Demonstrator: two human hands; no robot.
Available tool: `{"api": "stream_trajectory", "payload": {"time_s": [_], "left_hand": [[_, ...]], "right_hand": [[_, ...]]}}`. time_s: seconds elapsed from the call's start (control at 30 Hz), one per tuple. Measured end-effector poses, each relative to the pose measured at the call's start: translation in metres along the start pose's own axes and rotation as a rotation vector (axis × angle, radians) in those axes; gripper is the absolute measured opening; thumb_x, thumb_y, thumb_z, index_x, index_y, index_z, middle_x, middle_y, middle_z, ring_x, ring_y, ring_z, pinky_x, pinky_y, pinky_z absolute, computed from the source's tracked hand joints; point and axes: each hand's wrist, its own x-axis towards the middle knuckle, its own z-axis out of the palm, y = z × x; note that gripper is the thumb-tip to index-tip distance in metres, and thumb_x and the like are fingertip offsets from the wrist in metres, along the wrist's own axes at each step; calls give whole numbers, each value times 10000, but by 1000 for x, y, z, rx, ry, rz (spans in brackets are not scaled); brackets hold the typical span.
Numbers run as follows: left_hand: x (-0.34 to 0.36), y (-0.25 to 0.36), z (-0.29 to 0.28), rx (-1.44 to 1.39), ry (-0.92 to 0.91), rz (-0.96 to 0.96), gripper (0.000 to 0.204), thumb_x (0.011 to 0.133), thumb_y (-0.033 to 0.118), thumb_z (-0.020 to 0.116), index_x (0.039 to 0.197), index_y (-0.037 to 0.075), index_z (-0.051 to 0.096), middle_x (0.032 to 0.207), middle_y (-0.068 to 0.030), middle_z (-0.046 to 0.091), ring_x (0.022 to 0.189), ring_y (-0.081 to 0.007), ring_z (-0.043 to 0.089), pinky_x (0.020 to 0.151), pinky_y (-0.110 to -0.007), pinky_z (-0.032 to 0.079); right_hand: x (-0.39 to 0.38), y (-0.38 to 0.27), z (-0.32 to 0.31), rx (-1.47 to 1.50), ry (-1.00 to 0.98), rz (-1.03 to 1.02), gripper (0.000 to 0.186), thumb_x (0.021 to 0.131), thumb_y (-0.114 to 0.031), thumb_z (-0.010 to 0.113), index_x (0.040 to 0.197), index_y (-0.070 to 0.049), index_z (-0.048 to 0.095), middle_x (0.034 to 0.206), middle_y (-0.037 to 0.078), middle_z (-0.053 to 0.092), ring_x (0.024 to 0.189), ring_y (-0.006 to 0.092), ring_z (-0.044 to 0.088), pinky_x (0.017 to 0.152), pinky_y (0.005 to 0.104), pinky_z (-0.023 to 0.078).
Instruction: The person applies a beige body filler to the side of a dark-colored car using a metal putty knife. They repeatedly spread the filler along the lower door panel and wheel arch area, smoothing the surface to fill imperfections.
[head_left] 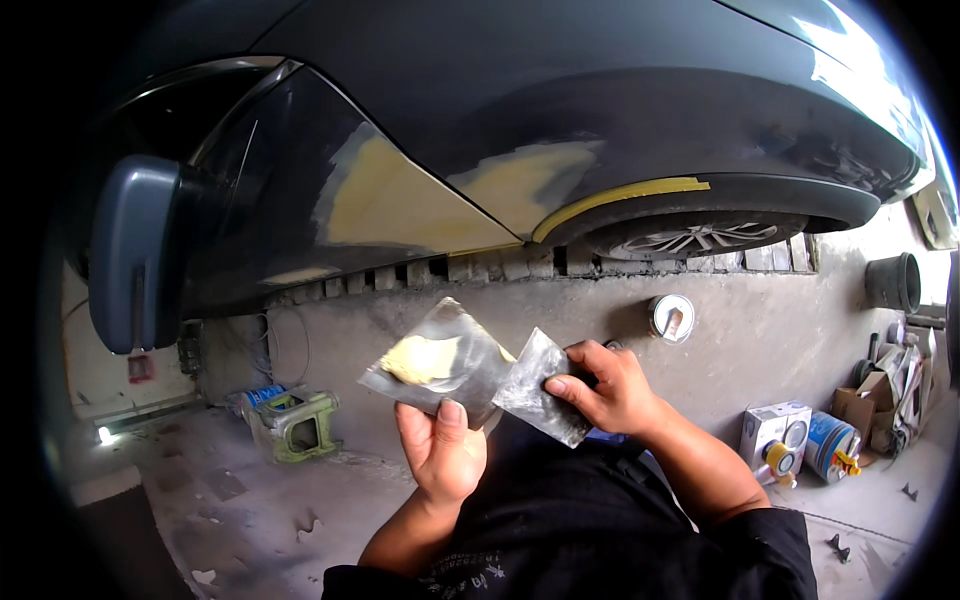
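My left hand grips a flat grey mixing plate from below, thumb on its near edge. A dollop of pale yellow body filler lies on the plate's left part. Between the thumb and fingers of my right hand is a smeared grey putty spreader, its left edge at the plate's right side. Beyond both hands stands a dark car, with yellow filler patches on its door and rear panel.
Yellow masking tape follows the wheel arch. An open can stands on the floor near the wheel. At right are a white box, a blue can and a dark bucket. A greenish step stool is at left.
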Motion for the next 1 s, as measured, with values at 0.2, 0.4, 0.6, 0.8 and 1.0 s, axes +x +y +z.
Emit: {"api": "stream_trajectory", "payload": {"time_s": [0.2, 0.4, 0.6, 0.8, 1.0], "left_hand": [[-3, 14, -44, 441, -283, -99, 278, 967, 51, 509, 1225, -48, 531, 1183, -121, 585, 1080, -198, 560, 934, -294, 417], [21, 34, -64, 889, -472, 39, 150, 941, 39, 515, 1055, -28, 586, 988, -178, 604, 828, -316, 611, 740, -339, 484], [13, 6, -92, 922, -851, -197, 254, 955, 9, 478, 1188, -27, 571, 1086, -162, 636, 945, -247, 638, 836, -307, 490], [14, -18, -108, 159, -362, -536, 314, 958, 29, 528, 1263, -41, 507, 1148, -83, 640, 1046, -136, 588, 951, -281, 438], [17, -15, -92, 188, -374, -555, 298, 947, 53, 570, 1226, -50, 538, 1128, -85, 646, 1037, -132, 586, 931, -273, 438]], "right_hand": [[20, -33, 9, -46, 67, -185, 285, 828, -241, 755, 910, -23, 591, 626, 145, 593, 556, 325, 619, 514, 368, 481], [32, -44, 8, -189, 26, -319, 331, 787, -214, 793, 937, 10, 601, 634, 135, 591, 531, 271, 601, 500, 309, 454], [39, -50, 2, -169, 83, -356, 418, 813, -194, 747, 1172, -39, 601, 753, 146, 635, 633, 327, 635, 578, 374, 512], [40, -54, -21, 109, -324, -543, 529, 679, 83, 626, 1192, -42, 653, 1174, 127, 601, 1106, 330, 537, 941, 418, 457], [36, -22, -29, 81, -356, -474, 586, 655, 61, 606, 1227, -65, 642, 1225, 124, 578, 1117, 342, 517, 968, 436, 439]]}}
